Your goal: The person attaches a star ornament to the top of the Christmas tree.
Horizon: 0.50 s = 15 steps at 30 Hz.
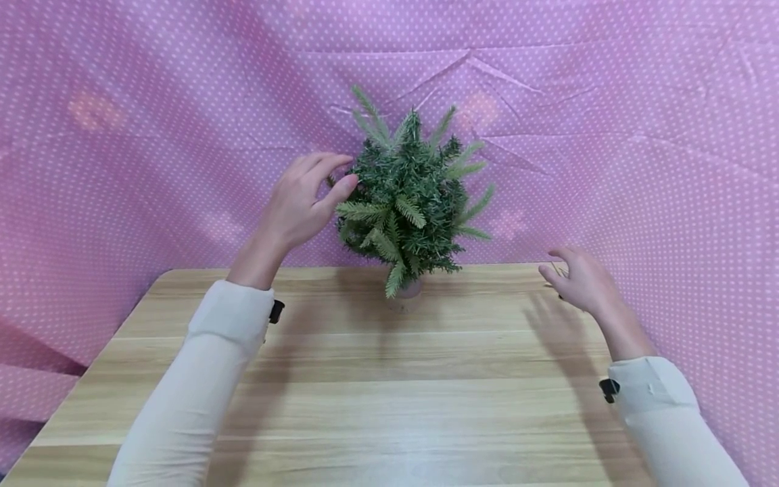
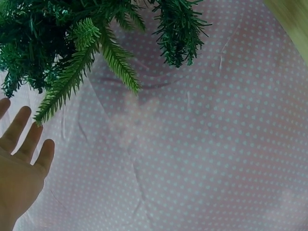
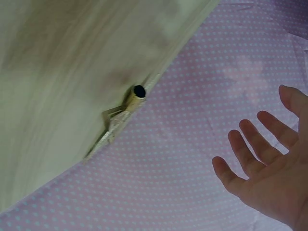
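A wood-grain table [image 1: 377,406] stands in a makeshift, curtained space, where creased pink cloth [image 1: 608,101], dotted white and printed with pale flowers [image 3: 245,79], hangs behind it and along both sides. Whether the draped corner belongs to a home, a studio or an office cannot be told from these views.

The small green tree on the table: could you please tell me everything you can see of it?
The small green tree looks artificial and bushy, dark green with paler sprigs jutting out. It stands upright on a partly hidden pale base, near the far edge of the wood-grain table. The left hand is beside it; whether they touch is unclear.
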{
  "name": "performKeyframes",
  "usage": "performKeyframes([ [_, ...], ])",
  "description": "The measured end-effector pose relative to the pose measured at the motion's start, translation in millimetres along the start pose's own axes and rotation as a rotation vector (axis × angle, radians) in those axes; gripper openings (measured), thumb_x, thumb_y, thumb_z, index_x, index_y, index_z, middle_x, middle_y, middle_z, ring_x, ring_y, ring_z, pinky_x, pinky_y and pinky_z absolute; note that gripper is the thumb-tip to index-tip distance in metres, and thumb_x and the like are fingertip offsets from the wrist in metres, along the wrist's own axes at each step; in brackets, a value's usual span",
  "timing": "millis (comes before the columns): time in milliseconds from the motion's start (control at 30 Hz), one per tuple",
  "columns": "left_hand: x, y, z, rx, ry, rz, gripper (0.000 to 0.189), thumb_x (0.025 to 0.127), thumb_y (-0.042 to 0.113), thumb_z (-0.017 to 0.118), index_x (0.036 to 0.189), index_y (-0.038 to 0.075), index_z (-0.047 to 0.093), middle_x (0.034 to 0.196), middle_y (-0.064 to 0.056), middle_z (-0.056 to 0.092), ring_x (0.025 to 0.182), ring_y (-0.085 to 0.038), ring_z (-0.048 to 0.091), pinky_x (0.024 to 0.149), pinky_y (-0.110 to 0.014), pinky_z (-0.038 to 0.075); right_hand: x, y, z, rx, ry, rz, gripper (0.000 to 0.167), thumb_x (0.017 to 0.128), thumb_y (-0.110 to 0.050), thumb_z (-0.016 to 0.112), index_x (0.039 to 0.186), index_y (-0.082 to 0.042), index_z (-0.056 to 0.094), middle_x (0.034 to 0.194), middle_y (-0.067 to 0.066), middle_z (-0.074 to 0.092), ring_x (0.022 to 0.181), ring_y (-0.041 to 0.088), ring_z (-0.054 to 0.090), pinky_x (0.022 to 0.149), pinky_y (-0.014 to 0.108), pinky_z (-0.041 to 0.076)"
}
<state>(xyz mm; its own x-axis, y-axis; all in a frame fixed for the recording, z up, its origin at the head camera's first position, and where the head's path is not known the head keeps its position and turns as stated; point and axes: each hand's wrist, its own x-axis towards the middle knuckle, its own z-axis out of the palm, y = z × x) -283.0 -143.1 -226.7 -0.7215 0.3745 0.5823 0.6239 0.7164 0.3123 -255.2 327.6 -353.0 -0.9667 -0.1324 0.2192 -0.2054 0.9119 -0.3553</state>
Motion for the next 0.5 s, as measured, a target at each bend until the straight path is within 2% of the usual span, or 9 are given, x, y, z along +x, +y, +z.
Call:
performKeyframes([
  [233,5.1,1.0,1.5,0.001,-0.009,0.035,0.057,0.105,0.052,0.043,0.144,0.012,0.056,0.146,-0.01,0.055,0.136,-0.028,0.045,0.118,-0.05,0.026,-1.7,14.3,5.1,-0.004,0.014,-0.011,0.053,0.103,-0.031,0.056,0.136,0.01,0.053,0.135,0.037,0.053,0.126,0.057,0.044,0.102,0.071,0.035],
  [367,7.4,1.4,2.6,-0.014,-0.006,0.055,0.055,0.106,0.05,0.043,0.143,0.012,0.057,0.145,-0.011,0.055,0.136,-0.028,0.045,0.12,-0.049,0.023,-0.8,20.8,6.6,0.001,-0.014,0.011,0.057,0.104,-0.034,0.054,0.139,0.01,0.05,0.139,0.038,0.049,0.129,0.058,0.041,0.104,0.072,0.032],
  [500,10.4,1.9,4.0,-0.021,0.0,0.089,0.054,0.107,0.047,0.044,0.142,0.01,0.057,0.143,-0.012,0.057,0.127,-0.03,0.052,0.12,-0.046,0.023,1.2,26.2,6.1,0.004,-0.051,0.037,0.061,0.105,-0.038,0.051,0.141,0.011,0.047,0.143,0.039,0.043,0.131,0.06,0.037,0.105,0.073,0.03],
])
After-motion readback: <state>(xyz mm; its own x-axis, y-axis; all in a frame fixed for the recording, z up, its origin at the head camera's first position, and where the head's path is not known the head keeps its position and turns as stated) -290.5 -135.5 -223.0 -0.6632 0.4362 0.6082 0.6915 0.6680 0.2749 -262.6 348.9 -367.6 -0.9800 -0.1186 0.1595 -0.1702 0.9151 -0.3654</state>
